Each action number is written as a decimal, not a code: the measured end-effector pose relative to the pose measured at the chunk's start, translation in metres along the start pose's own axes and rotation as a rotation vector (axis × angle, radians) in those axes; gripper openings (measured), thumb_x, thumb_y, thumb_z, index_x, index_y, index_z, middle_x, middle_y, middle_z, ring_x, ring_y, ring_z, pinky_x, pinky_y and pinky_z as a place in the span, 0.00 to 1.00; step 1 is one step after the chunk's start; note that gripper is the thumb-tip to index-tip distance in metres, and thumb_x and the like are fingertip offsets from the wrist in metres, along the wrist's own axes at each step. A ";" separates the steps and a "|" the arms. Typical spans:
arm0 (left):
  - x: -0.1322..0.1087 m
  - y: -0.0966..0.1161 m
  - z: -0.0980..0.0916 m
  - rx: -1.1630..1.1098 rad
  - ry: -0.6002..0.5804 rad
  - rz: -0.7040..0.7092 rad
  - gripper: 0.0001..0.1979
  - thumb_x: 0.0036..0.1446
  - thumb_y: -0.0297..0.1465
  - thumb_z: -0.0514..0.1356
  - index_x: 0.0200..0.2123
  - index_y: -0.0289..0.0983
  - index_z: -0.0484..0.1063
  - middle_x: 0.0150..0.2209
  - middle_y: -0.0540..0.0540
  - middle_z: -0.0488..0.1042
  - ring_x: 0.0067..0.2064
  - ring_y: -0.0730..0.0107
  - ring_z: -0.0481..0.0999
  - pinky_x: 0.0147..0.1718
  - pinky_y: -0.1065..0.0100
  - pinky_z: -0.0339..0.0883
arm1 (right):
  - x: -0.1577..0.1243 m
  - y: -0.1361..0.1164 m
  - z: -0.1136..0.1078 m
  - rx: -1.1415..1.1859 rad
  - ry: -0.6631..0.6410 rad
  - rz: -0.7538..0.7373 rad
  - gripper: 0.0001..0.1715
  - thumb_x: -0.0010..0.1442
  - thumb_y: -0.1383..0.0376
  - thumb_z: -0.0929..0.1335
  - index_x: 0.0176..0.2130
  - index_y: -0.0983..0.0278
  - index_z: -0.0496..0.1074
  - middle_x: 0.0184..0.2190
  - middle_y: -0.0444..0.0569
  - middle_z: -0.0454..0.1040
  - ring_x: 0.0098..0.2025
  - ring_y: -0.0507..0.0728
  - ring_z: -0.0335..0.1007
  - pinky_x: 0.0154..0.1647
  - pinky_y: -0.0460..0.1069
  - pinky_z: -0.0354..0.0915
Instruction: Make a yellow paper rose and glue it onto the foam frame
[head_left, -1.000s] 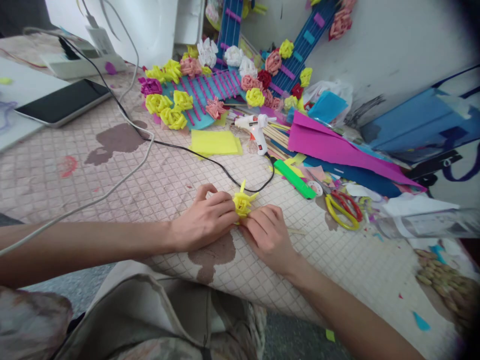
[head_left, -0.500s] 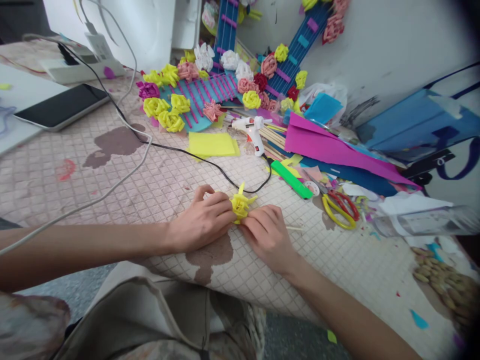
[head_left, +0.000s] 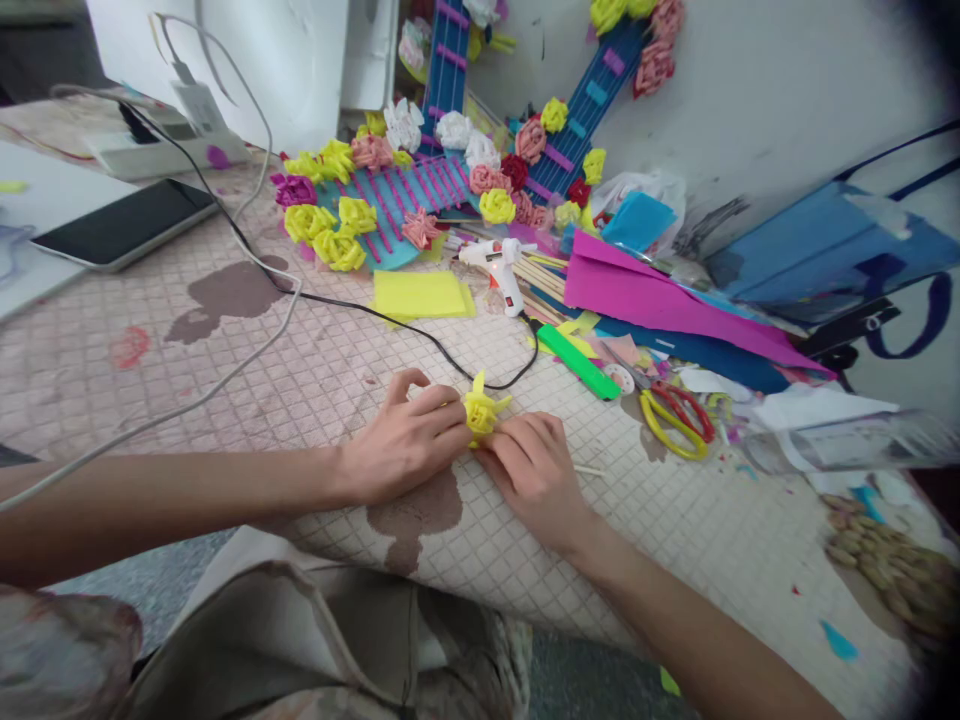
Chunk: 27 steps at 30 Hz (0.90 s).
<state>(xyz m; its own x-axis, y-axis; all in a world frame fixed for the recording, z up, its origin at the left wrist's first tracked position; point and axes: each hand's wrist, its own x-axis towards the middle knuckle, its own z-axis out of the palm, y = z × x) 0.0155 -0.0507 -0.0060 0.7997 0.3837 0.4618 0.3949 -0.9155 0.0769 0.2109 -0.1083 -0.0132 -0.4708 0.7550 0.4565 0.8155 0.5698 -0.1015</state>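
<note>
Between my two hands is a yellow paper flower [head_left: 481, 414] with pointed petals sticking up and out. My left hand [head_left: 411, 440] has its fingers closed on the flower's left side. On the right, my right hand [head_left: 531, 472] pinches the flower's base, and its fingertips are partly hidden. A thin pale stick [head_left: 589, 470] pokes out beyond the right hand; whether it joins the flower is hidden. Both hands rest low over the quilted table cover [head_left: 330, 400].
A white glue gun [head_left: 502, 265] with a black cord lies ahead, beside yellow paper sheets [head_left: 420, 294]. To the right are a green cutter [head_left: 577, 362], scissors [head_left: 675, 425] and a clear bottle [head_left: 847, 442]. Behind stands a flower-covered craft piece [head_left: 405, 195]. A phone [head_left: 124, 225] lies left.
Both hands keep their grip on the yellow flower, with only slight finger movement. The whole view has shifted a little.
</note>
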 end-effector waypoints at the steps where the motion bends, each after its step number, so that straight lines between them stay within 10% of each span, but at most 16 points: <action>1: 0.000 -0.001 0.000 0.003 0.003 0.004 0.09 0.65 0.27 0.50 0.34 0.36 0.68 0.34 0.49 0.75 0.42 0.65 0.69 0.46 0.55 0.50 | 0.000 0.000 -0.001 0.008 0.018 0.008 0.07 0.63 0.70 0.63 0.34 0.66 0.69 0.32 0.50 0.72 0.36 0.56 0.63 0.41 0.54 0.57; 27: 0.002 -0.002 0.001 0.063 0.052 0.007 0.07 0.64 0.27 0.52 0.34 0.36 0.68 0.33 0.50 0.75 0.40 0.65 0.70 0.45 0.54 0.51 | 0.002 0.004 -0.005 0.060 -0.002 0.023 0.06 0.63 0.68 0.63 0.35 0.66 0.70 0.33 0.50 0.72 0.37 0.57 0.64 0.42 0.54 0.59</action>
<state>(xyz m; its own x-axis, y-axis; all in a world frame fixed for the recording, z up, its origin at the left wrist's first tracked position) 0.0167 -0.0477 -0.0061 0.7786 0.3692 0.5073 0.4185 -0.9080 0.0186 0.2154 -0.1060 -0.0088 -0.4529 0.7687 0.4517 0.8044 0.5708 -0.1649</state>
